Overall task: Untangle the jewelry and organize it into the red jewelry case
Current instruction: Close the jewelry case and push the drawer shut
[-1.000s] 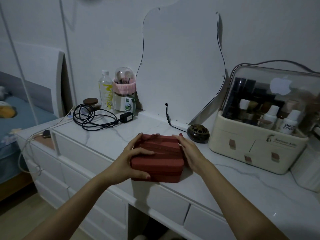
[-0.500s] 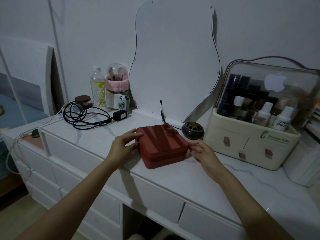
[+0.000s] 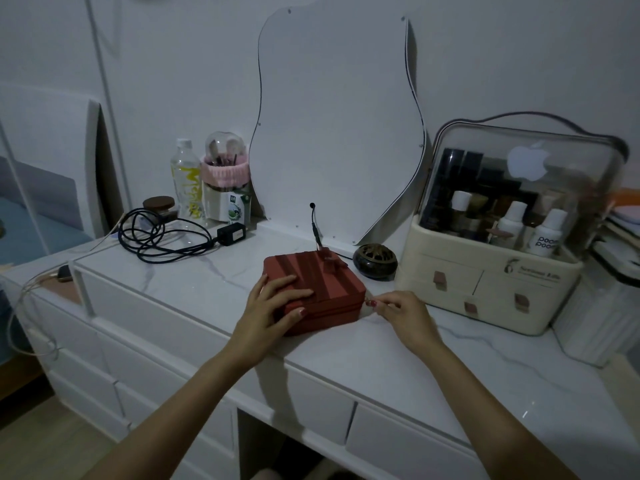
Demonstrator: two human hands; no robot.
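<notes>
The red jewelry case (image 3: pixel 322 277) lies closed on the white marble dresser top (image 3: pixel 194 282), with a small bow on its lid. My left hand (image 3: pixel 273 304) rests flat on the lid's near left corner, thumb against the front side. My right hand (image 3: pixel 398 311) is at the case's right front corner, its fingertips pinched on a small zipper pull (image 3: pixel 370 302). No loose jewelry is visible.
A cream cosmetics organizer (image 3: pixel 485 282) with a clear lid stands to the right. A dark round incense burner (image 3: pixel 374 261) sits just behind the case. A coiled black cable with adapter (image 3: pixel 166 237), a bottle (image 3: pixel 185 178) and a brush holder (image 3: pixel 227 181) are at the back left. A mirror (image 3: pixel 336 116) leans on the wall.
The case was set down on the dresser top. My left hand moved onto the lid and my right hand closed its fingertips on the zipper pull at the right corner.
</notes>
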